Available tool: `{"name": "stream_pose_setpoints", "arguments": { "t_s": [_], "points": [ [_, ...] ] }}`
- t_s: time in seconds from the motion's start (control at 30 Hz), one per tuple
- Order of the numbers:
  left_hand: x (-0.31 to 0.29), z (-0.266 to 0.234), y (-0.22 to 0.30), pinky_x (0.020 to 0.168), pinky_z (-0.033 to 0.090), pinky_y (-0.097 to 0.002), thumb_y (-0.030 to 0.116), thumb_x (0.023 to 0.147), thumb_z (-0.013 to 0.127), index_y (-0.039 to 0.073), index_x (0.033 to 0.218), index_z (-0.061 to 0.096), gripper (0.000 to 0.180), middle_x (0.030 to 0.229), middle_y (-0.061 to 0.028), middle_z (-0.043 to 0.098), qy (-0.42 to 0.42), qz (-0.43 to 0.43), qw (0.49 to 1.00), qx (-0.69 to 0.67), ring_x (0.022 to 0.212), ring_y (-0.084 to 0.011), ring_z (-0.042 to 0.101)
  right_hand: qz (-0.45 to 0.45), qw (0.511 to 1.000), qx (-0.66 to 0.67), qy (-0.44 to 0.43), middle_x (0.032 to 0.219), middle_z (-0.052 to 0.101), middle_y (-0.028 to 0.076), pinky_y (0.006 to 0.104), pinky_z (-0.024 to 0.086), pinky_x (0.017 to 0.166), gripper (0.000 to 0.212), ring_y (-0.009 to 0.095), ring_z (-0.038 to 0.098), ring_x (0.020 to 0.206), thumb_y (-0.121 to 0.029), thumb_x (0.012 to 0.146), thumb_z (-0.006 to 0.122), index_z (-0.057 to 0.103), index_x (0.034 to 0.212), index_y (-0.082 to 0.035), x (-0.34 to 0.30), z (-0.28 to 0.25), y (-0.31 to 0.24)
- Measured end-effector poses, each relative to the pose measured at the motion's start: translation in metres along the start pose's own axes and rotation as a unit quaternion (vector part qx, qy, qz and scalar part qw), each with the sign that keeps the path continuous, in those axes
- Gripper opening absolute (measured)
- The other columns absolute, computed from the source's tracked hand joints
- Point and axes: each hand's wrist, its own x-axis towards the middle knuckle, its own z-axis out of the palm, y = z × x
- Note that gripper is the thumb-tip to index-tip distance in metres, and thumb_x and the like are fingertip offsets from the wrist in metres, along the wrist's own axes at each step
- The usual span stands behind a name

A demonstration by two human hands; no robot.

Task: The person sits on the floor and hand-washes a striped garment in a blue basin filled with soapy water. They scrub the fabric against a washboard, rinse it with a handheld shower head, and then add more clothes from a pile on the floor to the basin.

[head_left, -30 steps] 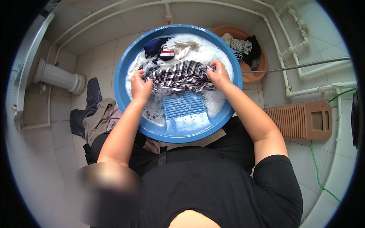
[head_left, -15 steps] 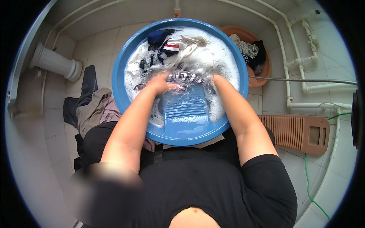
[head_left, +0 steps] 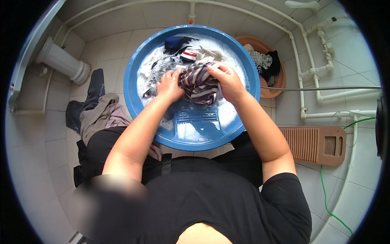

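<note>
A wet striped garment (head_left: 200, 83) in dark, white and purple tones is bunched up between my hands over the blue washtub (head_left: 131, 101). My left hand (head_left: 170, 84) grips its left side, fingers bent against the cloth. My right hand (head_left: 227, 79) pinches its upper right part, thumb on top. Below the garment, a ribbed washboard (head_left: 197, 117) is moulded into the near side of the tub. Suds and soaking clothes fill the far half, among them a navy piece (head_left: 176, 44) with a red and white band.
Clothes (head_left: 99, 112) lie on the tiled floor left of the tub. An orange basin (head_left: 280, 87) with more laundry stands behind right. A brown washboard (head_left: 315, 145) rests at the right, near white pipes (head_left: 337, 115) and a green cord (head_left: 325, 191). A grey hose (head_left: 325, 88) reaches toward the tub.
Both hands have come up out of the suds, lifting the striped garment, which was spread low at the washboard's top and is now gathered in a bundle.
</note>
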Motion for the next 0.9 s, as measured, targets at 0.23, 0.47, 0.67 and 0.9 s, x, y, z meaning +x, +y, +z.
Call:
{"name": "stream_pose_setpoints", "arguments": {
  "t_s": [0.23, 0.47, 0.67, 0.9],
  "points": [
    [-0.013, -0.045, 0.019, 0.08, 0.045, -0.0253, -0.002, 0.077, 0.051, -0.001, 0.113, 0.047, 0.036, 0.098, -0.0093, 0.06, -0.076, 0.044, 0.765, -0.638, 0.092, -0.0143, 0.057, 0.114, 0.974, 0.122, 0.154, 0.095, 0.065, 0.01, 0.0307, 0.046, 0.081, 0.03, 0.02, 0.061, 0.088, -0.027, 0.087, 0.049, 0.06, 0.098, 0.0, -0.012, -0.027, 0.02],
    [-0.045, -0.069, 0.06, 0.09, 0.044, -0.0332, 0.007, 0.085, 0.049, 0.002, 0.122, 0.046, 0.037, 0.113, -0.0099, 0.057, -0.103, 0.105, 0.567, -0.81, 0.104, -0.0195, 0.056, 0.152, 0.966, 0.152, 0.144, 0.106, 0.062, 0.009, 0.0323, 0.048, 0.083, 0.051, 0.018, 0.06, 0.096, -0.047, 0.086, 0.046, 0.055, 0.114, -0.006, -0.017, -0.007, 0.045],
    [-0.05, -0.044, 0.042, 0.083, 0.048, -0.0387, 0.012, 0.089, 0.041, 0.006, 0.123, 0.044, 0.034, 0.115, -0.0094, 0.055, -0.08, -0.05, 0.608, -0.788, 0.102, -0.0204, 0.056, 0.172, 0.924, 0.34, 0.042, 0.103, 0.062, 0.015, 0.0361, 0.051, 0.082, 0.045, 0.024, 0.063, 0.093, -0.036, 0.084, 0.055, 0.054, 0.112, -0.001, -0.01, -0.025, 0.05],
    [-0.018, 0.022, -0.036, 0.081, 0.044, -0.0284, 0.012, 0.077, 0.054, -0.003, 0.118, 0.047, 0.044, 0.109, -0.0134, 0.055, -0.086, -0.078, 0.911, -0.395, 0.091, -0.0206, 0.056, 0.074, 0.801, -0.578, 0.137, 0.119, 0.05, 0.019, 0.0376, 0.036, 0.094, 0.046, 0.034, 0.047, 0.11, -0.047, 0.076, 0.056, 0.066, 0.101, -0.01, 0.002, -0.024, 0.068]
  ]
}}
